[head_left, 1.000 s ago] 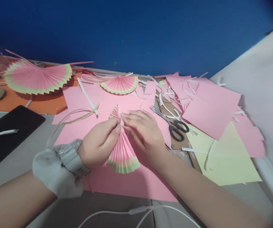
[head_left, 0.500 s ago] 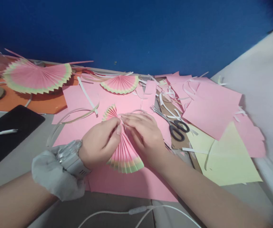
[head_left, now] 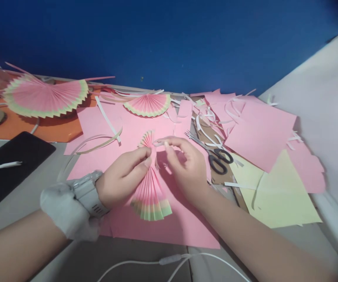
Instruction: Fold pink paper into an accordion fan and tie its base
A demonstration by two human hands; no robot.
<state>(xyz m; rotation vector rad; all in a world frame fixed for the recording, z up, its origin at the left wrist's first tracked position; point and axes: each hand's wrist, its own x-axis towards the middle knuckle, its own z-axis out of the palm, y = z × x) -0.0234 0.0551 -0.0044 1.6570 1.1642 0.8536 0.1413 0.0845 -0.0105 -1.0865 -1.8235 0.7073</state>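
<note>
My left hand [head_left: 129, 172] pinches a pleated paper fan [head_left: 150, 192] at its narrow middle. Pink folds run along this fan, with yellow and green bands at its spread ends; the lower end fans out toward me, the shorter one away. Just right of the pinch is my right hand [head_left: 183, 168], thumb and forefinger closed near the fan's waist. A small pale bit shows at those fingertips, too unclear to name. Beneath both hands lies pink paper [head_left: 122, 227]. Black-handled scissors [head_left: 213, 152] rest to the right of my right hand.
Two finished-looking pleated half-round fans, a large one [head_left: 47, 96] and a smaller one [head_left: 147, 103], lie at the back. Pink sheets [head_left: 260, 133], yellow paper [head_left: 286, 196] and paper strips cover the right. A black tablet-like slab [head_left: 16, 168] lies left; a white cable [head_left: 128, 263] crosses the front.
My right hand has drawn back slightly from the fan, its fingers curling from flat into a pinch. The fan has turned a little and its lower end looks narrower.
</note>
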